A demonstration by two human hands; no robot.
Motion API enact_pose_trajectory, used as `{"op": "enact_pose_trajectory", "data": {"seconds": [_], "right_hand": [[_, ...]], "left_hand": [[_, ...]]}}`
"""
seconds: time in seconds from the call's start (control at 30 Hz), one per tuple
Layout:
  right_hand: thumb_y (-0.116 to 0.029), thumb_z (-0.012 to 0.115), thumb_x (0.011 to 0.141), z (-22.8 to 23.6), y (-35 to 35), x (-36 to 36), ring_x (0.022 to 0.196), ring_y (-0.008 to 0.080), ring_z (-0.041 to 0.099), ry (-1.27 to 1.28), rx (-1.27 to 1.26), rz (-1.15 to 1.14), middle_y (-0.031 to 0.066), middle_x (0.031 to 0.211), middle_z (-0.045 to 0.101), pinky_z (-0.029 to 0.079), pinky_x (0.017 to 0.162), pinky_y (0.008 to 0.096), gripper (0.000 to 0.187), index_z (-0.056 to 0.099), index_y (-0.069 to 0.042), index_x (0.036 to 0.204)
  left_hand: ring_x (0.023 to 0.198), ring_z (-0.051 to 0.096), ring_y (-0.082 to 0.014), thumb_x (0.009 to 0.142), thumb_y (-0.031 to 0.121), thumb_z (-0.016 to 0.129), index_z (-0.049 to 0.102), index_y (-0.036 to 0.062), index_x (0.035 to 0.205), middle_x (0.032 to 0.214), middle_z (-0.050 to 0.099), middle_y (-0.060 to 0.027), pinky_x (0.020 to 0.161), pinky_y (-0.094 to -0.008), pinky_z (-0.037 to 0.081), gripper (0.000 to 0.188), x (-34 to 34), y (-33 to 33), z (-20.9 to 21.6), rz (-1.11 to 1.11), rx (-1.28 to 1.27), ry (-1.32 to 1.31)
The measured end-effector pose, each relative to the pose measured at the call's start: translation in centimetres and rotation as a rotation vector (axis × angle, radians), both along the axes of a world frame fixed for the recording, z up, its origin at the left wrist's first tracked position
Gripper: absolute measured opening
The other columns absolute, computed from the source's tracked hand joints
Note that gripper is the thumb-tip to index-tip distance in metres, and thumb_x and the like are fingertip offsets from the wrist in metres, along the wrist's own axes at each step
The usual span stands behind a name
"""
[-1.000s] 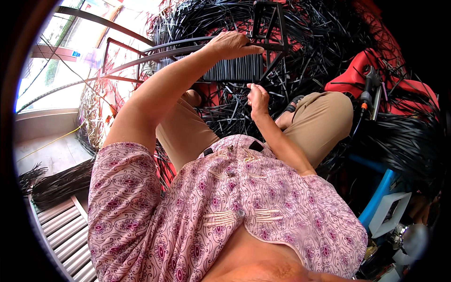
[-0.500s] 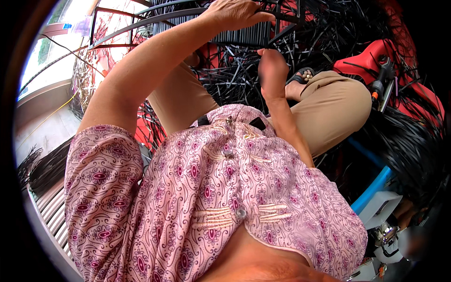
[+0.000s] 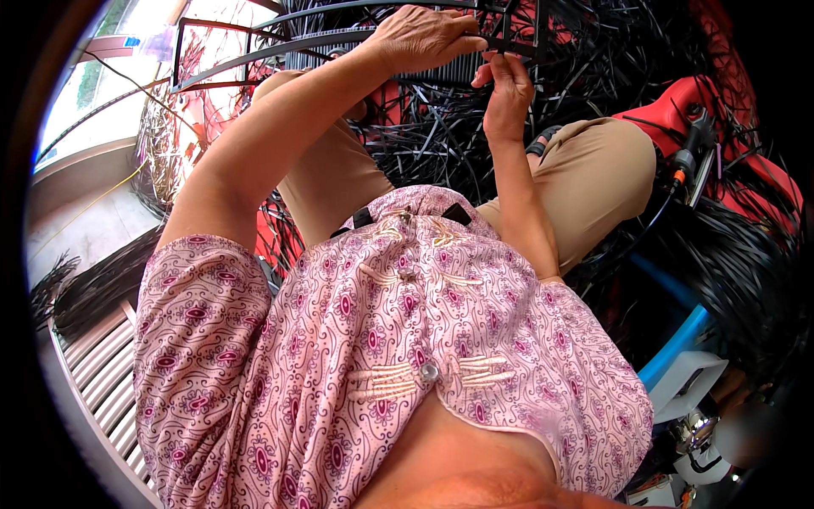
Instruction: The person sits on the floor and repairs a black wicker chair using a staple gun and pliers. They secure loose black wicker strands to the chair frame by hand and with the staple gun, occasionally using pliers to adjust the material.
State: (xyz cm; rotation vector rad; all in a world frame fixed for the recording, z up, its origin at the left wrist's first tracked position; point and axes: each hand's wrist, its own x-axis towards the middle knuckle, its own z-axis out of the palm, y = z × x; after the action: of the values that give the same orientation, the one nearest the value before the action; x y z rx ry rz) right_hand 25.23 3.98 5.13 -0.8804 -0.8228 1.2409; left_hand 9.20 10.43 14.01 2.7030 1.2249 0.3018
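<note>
A black frame (image 3: 318, 41) with long curved bars spans the top of the view, above my knees. My left hand (image 3: 424, 38) lies over its bars towards the right end, fingers closed around them. Just below the frame's corner, my right hand (image 3: 507, 102) is raised with thumb and fingertips pinched together, close to the left fingertips. What the pinch holds, if anything, is too small to make out. Many loose black strips (image 3: 424, 140) lie tangled under both hands, between my legs.
A red plastic piece (image 3: 666, 106) lies at the right, with a corded black tool (image 3: 695, 140) with an orange ring against it. Further down are a blue bar (image 3: 674, 348) and a white plastic container (image 3: 688, 383). A slatted surface (image 3: 102, 373) stands at the lower left.
My right hand has risen to the frame and its fingertips have come up beside my left hand. The left hand has shifted slightly down, and the frame slightly right.
</note>
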Motion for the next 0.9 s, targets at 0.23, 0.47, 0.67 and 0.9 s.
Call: {"op": "enact_pose_trajectory", "data": {"seconds": [0.23, 0.47, 0.67, 0.9], "right_hand": [[-0.016, 0.056, 0.100, 0.0, -0.2, -0.3, 0.062, 0.0109, 0.053, -0.050, -0.001, 0.008, 0.0016, 0.068, 0.059, 0.045, 0.064, 0.0260, 0.019, 0.067, -0.001, 0.098], [-0.016, 0.056, 0.100, 0.3, -0.7, -0.3, 0.064, 0.0099, 0.053, -0.054, -0.007, 0.020, 0.0015, 0.069, 0.059, 0.044, 0.065, 0.0256, 0.018, 0.067, -0.001, 0.098], [-0.017, 0.056, 0.099, 0.4, -1.0, -0.2, 0.063, 0.0097, 0.053, -0.016, -0.033, 0.017, 0.0013, 0.069, 0.058, 0.044, 0.066, 0.0256, 0.019, 0.067, -0.001, 0.098], [-0.016, 0.055, 0.099, 0.6, -1.4, -0.3, 0.063, 0.0096, 0.052, 0.048, -0.018, 0.012, 0.0016, 0.068, 0.057, 0.044, 0.064, 0.0258, 0.018, 0.066, -0.001, 0.097]], "left_hand": [[0.085, 0.062, -0.0286, 0.098, 0.042, 0.053, 0.065, 0.0146, 0.119, 0.093, 0.056, -0.0076, 0.068, -0.0403, 0.050, 0.037, -0.3, -0.7, -0.3, -0.112, 0.163, -0.075], [0.082, 0.062, -0.0306, 0.096, 0.036, 0.055, 0.064, 0.0142, 0.118, 0.090, 0.056, -0.0085, 0.065, -0.0418, 0.049, 0.032, 0.3, -1.3, -0.6, -0.094, 0.130, -0.127], [0.086, 0.064, -0.0284, 0.092, 0.036, 0.063, 0.068, 0.0148, 0.114, 0.096, 0.060, -0.0064, 0.069, -0.0391, 0.051, 0.031, 1.0, -2.0, -0.2, -0.070, 0.108, -0.259], [0.086, 0.065, -0.0274, 0.085, 0.039, 0.070, 0.071, 0.0146, 0.105, 0.094, 0.061, -0.0048, 0.070, -0.0380, 0.052, 0.031, 1.6, -2.3, -0.3, -0.028, 0.096, -0.282]]}}
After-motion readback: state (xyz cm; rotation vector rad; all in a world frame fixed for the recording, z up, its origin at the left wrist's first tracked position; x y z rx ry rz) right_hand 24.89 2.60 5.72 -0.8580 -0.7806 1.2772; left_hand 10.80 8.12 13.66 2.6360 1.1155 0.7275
